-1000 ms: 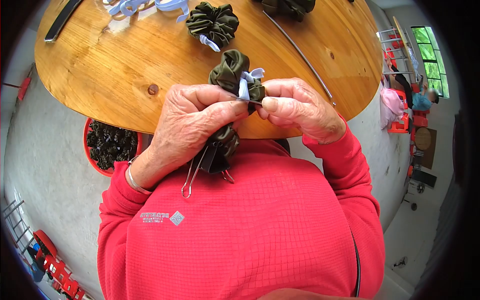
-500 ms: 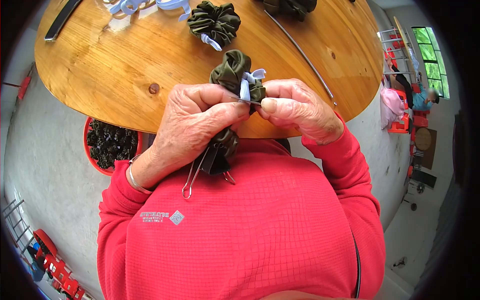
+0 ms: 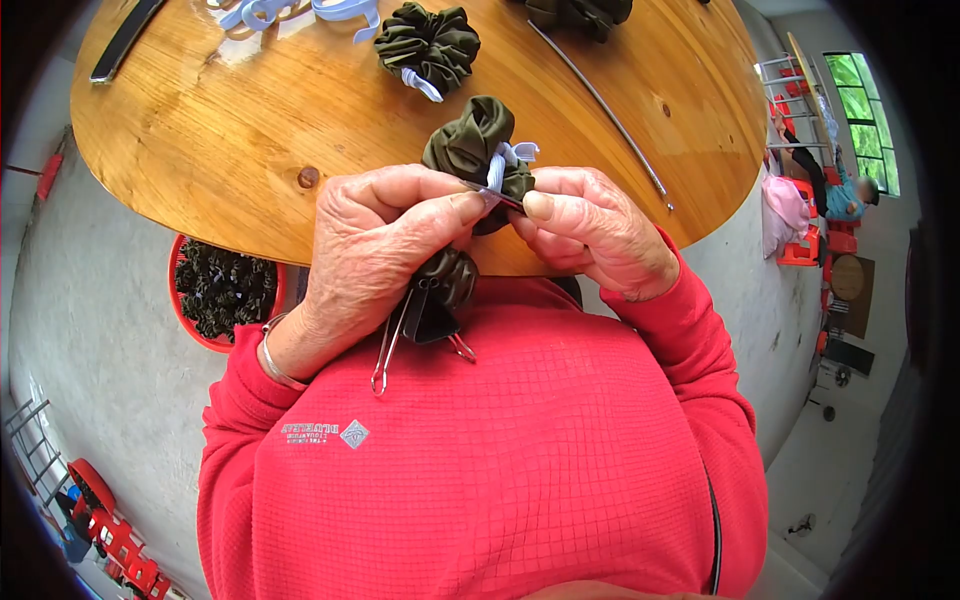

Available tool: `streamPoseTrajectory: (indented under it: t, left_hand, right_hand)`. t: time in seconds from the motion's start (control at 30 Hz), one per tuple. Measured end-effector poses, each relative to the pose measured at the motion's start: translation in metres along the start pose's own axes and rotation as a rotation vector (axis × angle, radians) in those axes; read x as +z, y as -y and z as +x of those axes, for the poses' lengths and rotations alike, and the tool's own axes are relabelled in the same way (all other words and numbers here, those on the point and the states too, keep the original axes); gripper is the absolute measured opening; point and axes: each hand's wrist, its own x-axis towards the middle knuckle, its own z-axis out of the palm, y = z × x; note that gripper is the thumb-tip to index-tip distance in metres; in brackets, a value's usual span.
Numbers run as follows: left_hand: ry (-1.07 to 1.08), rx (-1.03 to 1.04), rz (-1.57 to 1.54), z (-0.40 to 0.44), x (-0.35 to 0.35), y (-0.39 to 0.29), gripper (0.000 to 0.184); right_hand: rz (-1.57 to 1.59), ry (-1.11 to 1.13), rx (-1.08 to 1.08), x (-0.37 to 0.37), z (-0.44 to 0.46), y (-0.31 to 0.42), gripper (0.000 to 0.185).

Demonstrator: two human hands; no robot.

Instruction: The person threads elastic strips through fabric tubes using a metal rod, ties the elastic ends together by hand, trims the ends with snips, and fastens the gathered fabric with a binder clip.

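An olive green scrunchie [image 3: 470, 140] is between my two hands at the table's near edge. White elastic [image 3: 497, 170] pokes out of it in a knot with short loose ends. My left hand [image 3: 375, 235] pinches the scrunchie's fabric edge beside the elastic, thumb against forefinger. On the other side, my right hand [image 3: 600, 225] is closed on the same fabric with thumb and fingers. A thin dark line runs between the two thumbs; I cannot make out whether it is a fabric edge or a tool. A black binder clip [image 3: 432, 318] hangs at the scrunchie's lower part, against my red top.
On the wooden table [image 3: 250, 130] lie a finished-looking scrunchie [image 3: 428, 52], a metal rod [image 3: 600, 105], white elastic strips [image 3: 255, 12] and a black strip [image 3: 125, 40]. A red basket [image 3: 178, 300] of scrunchies stands below left. Another person [image 3: 848, 197] sits far right.
The scrunchie has turned slightly and its top has shifted right. My left thumb has drawn back a little to the left, with the fabric edge stretched between both hands.
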Motion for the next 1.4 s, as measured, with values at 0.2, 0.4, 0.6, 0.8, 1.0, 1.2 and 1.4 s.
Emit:
streamPoseTrajectory:
  t: [0.2, 0.4, 0.6, 0.8, 1.0, 1.2, 1.4]
  left_hand:
    - [-0.035, 0.035, 0.02, 0.0, 0.001, 0.0, 0.008]
    - [-0.047, 0.042, 0.038, 0.0, 0.003, 0.002, 0.009]
    - [-0.046, 0.037, 0.042, 0.0, 0.006, 0.002, 0.011]
    - [-0.047, 0.04, 0.024, 0.0, 0.005, 0.004, 0.01]
    - [-0.039, 0.039, 0.006, 0.0, 0.005, 0.003, 0.009]
    - [-0.04, 0.04, -0.025, 0.0, 0.004, 0.005, 0.01]
    - [-0.044, 0.033, -0.022, 0.0, 0.003, 0.005, 0.009]
  right_hand:
    - [-0.017, 0.003, 0.004, 0.007, -0.004, 0.007, 0.028]
    - [-0.02, -0.002, -0.001, 0.009, -0.004, 0.007, 0.028]
    - [0.013, 0.011, 0.009, 0.01, -0.002, 0.007, 0.027]
    - [0.035, 0.04, -0.017, 0.01, 0.002, 0.004, 0.031]
    - [0.001, 0.022, -0.029, 0.011, 0.003, 0.002, 0.03]
    - [0.032, 0.027, -0.037, 0.007, 0.005, -0.004, 0.033]
    - [0.056, 0.022, -0.02, 0.008, 0.004, -0.004, 0.028]
